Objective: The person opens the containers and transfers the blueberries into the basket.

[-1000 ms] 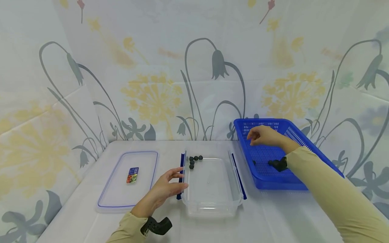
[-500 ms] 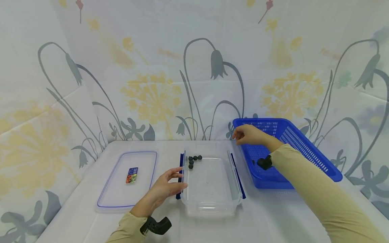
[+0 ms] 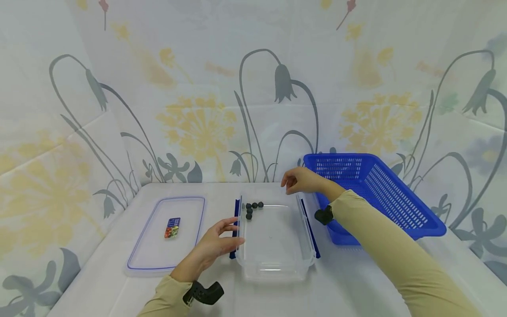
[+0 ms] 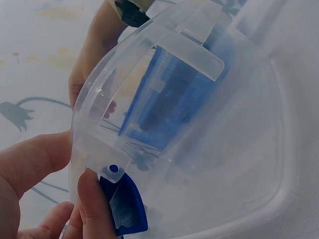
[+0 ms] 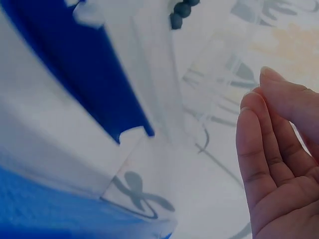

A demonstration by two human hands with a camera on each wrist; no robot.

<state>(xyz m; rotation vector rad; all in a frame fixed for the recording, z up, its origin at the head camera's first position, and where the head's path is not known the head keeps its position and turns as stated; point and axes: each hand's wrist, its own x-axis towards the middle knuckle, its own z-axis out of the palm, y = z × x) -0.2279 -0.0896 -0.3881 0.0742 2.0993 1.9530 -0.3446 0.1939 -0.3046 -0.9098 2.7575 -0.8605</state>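
Observation:
A clear plastic food container [image 3: 273, 240] with blue side latches [image 3: 310, 229] sits on the table. My left hand [image 3: 219, 242] holds its left side. In the left wrist view the thumb [image 4: 42, 157] is at the rim and a finger [image 4: 93, 199] lies against the latch [image 4: 124, 204]. Several blueberries [image 3: 249, 211] line the container's back left corner. My right hand [image 3: 303, 180] hovers over the container's back right corner, thumb and fingertips together. Whether something small is pinched there, I cannot tell. In the right wrist view, blueberries [image 5: 182, 10] show at the top.
A blue perforated basket [image 3: 416, 224] stands at the right, its near left part hidden by the right forearm. A clear lid [image 3: 150, 251] with a blue seal and a colourful label [image 3: 172, 228] lies at the left. A flowered cloth [image 3: 190, 79] hangs behind the table.
My right hand has moved left, from over the basket to the container's back right corner. My left hand keeps its hold on the container. The blueberries in the container have not moved.

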